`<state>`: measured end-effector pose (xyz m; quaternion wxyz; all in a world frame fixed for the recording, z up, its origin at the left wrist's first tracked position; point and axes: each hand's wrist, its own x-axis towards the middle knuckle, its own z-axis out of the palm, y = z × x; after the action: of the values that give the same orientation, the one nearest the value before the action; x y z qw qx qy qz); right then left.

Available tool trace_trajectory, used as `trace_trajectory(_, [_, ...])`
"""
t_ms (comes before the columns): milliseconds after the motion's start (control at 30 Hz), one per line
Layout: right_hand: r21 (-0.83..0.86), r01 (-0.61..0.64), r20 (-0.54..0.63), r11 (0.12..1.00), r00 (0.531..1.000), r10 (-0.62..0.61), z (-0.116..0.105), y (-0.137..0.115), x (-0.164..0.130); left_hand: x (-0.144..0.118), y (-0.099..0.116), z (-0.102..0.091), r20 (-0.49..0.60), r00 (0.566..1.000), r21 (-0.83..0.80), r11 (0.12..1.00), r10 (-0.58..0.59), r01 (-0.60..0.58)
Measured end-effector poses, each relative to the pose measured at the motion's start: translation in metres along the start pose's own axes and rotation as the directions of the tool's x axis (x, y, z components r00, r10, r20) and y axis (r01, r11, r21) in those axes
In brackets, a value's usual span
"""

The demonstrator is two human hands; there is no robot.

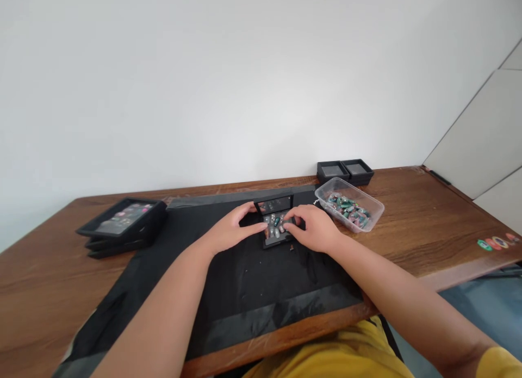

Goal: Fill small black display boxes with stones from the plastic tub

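Note:
A small black case (278, 243) lies on the black mat with its see-through lid (274, 205) tilted up at the back. Inside are several small glossy pieces (277, 222), silvery, dark green and pinkish, like polished stones or beads. My left hand (228, 229) grips the case at its left side, thumb at the near left edge and fingers behind by the lid. Over the right part of the case, my right hand (315, 227) has thumb and forefinger drawn together at the pieces. Whatever is between those fingertips is too small to make out.
Right of my hand stands a clear plastic tub (377, 208) of green and pink pieces. Behind it are black framed cases (358, 177) against the wall. Stacked black cases (122, 217) sit at the left. The black mat (253, 291) covers the wooden table (411, 225) ahead of me.

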<state>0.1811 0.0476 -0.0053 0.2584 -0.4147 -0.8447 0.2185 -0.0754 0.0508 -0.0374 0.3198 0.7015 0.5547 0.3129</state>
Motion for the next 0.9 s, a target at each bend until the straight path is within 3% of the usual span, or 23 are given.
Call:
trace_trajectory(233, [-0.032,0.022,0.020,0.999,1.000,-0.021,-0.0002,-0.0026,-0.0007,0.0018,-0.0054,0.0039,-0.039,0.999,0.173,0.985,0.006,0.001])
trace_trajectory(900, [-0.027,0.037,0.053,0.999,0.998,-0.036,-0.0021,-0.0083,-0.0035,0.0047,-0.0022,0.0061,-0.031,0.999,0.218,0.976,0.008,-0.001])
